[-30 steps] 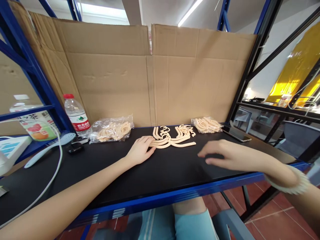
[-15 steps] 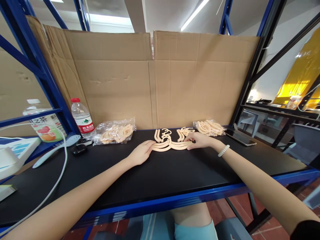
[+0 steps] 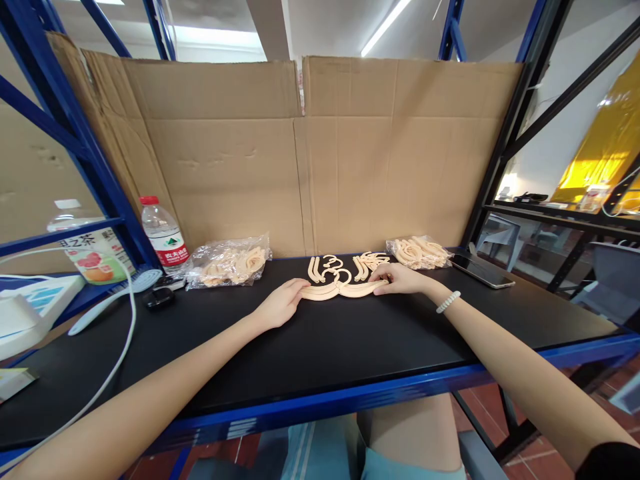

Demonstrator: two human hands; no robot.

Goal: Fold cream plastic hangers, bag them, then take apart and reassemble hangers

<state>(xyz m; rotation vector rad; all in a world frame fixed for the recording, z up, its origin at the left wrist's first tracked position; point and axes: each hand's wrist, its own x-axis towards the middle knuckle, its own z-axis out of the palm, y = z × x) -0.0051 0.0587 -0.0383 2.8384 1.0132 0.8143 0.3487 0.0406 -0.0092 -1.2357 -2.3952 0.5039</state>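
Observation:
A stack of small beige plastic hangers (image 3: 345, 291) lies flat on the black table (image 3: 325, 340), towards its back. My left hand (image 3: 280, 304) grips the stack's left end with the fingers pressed together. My right hand (image 3: 403, 279), a bead bracelet on its wrist, pinches the right end. Several loose beige hooks and hanger pieces (image 3: 345, 265) lie just behind the stack.
Two clear bags of beige parts lie at the back, one on the left (image 3: 230, 261) and one on the right (image 3: 417, 252). A phone (image 3: 483, 272) rests at the right, a water bottle (image 3: 164, 241) and white cable (image 3: 117, 347) at the left. Cardboard (image 3: 300, 153) walls the back.
My right hand has come in from the near right edge and taken the stack's right end. The spread hangers now lie gathered into a tighter stack. My left hand has stayed in place.

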